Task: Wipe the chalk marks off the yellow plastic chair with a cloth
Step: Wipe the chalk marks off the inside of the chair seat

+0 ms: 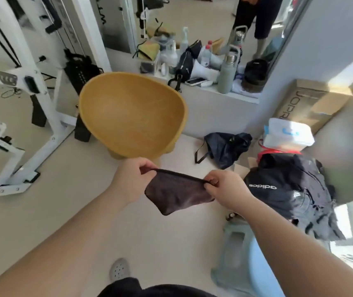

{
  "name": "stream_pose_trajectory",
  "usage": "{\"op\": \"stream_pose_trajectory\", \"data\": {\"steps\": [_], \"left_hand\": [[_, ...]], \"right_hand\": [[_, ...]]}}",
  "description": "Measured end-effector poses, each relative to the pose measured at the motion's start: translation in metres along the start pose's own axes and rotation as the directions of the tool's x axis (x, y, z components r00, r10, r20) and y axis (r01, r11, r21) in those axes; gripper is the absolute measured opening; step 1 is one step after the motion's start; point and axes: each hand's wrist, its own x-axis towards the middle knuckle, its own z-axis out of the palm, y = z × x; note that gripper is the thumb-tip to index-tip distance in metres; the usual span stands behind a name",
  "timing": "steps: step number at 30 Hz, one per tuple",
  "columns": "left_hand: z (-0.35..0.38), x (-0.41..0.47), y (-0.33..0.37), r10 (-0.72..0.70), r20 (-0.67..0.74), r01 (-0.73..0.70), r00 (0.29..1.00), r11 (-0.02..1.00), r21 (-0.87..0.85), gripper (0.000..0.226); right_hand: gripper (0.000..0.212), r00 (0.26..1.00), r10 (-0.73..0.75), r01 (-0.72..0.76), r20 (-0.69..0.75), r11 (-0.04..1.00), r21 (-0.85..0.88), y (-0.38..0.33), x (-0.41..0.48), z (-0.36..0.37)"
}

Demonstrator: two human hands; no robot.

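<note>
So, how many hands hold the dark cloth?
2. The left hand pinches the cloth at its upper left corner, the right hand at its upper right corner.

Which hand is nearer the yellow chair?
Left. The left hand is in front of the yellow chair; the right hand pinches the other end of the cloth, farther right.
</note>
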Motion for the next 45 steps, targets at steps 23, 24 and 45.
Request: {"op": "stream_pose_trajectory", "data": {"steps": [23, 24, 45], "left_hand": [[-0.280, 0.323, -0.175, -0.296, -0.157, 0.319, 0.942, 0.937, 0.145, 0.020], [-0.286, 0.340, -0.173, -0.310, -0.163, 0.335, 0.937, 0.929, 0.160, 0.019], [-0.331, 0.727, -0.297, -0.221, 0.521, -0.131, 0.825, 0.821, 0.556, 0.018]], "right_hand": [[0.023, 0.944, -0.159, 0.119, 0.290, 0.981, 0.152, -0.265, 0.411, 0.117], [0.025, 0.937, -0.165, 0.116, 0.307, 0.978, 0.173, -0.270, 0.431, 0.114], [0.026, 0.854, 0.514, -0.516, 0.079, 0.822, 0.239, -0.361, 0.652, 0.227]]}}
